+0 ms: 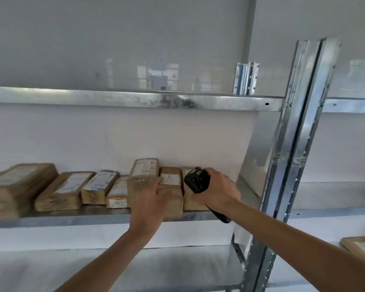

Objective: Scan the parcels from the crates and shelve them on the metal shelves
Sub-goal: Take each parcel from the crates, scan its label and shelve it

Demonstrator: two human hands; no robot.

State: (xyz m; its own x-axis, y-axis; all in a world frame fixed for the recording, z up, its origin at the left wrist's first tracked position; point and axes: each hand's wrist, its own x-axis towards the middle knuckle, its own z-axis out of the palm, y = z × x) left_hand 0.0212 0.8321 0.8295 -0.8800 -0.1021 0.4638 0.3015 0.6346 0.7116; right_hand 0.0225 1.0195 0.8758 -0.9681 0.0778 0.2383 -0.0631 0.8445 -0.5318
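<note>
Parcels in a row along the front edge of the middle metal shelf.
Head view: left hand, fingers loosely spread, touches a brown parcel; right hand grips a black scanner just beside it. Bare shelf runs right to the upright post; white wall behind.

Beneath the left hand, the parcels are matt brown paper with smooth white labels. The right hand grips a black plastic scanner, faintly glossy. Under both hands, the shelf is dull, mottled galvanised metal; right of them the upright gleams brighter.
</note>
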